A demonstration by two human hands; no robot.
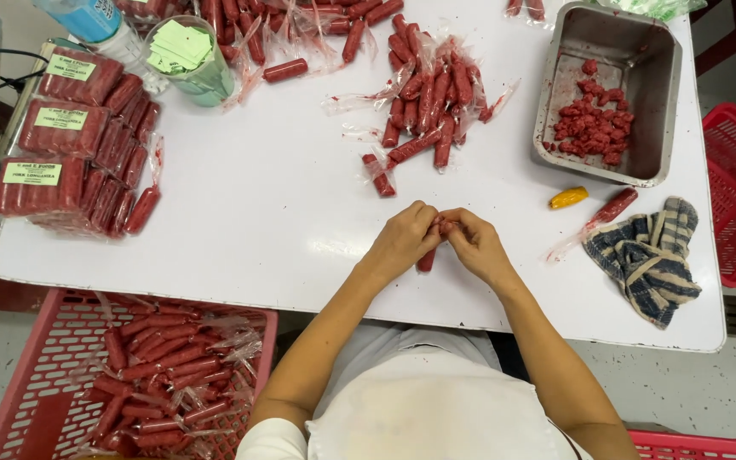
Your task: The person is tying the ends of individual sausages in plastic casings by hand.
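My left hand [404, 241] and my right hand [474, 243] meet near the front edge of the white table [274, 213]. Together they pinch the top end of one red sausage in clear plastic wrap [427, 259], which hangs down between them. Just beyond the hands lies a loose pile of wrapped red sausages [423, 98]. A single wrapped sausage [611, 207] rests to the right, next to a small yellow-orange object [568, 198].
A metal pan [649, 60] holding red meat pieces stands at the back right. A striped cloth [649, 255] lies at the right. Labelled sausage packs [66, 128] are stacked at the left, beside a green cup of labels [189, 60]. A red crate of sausages [142, 375] sits below the table's left.
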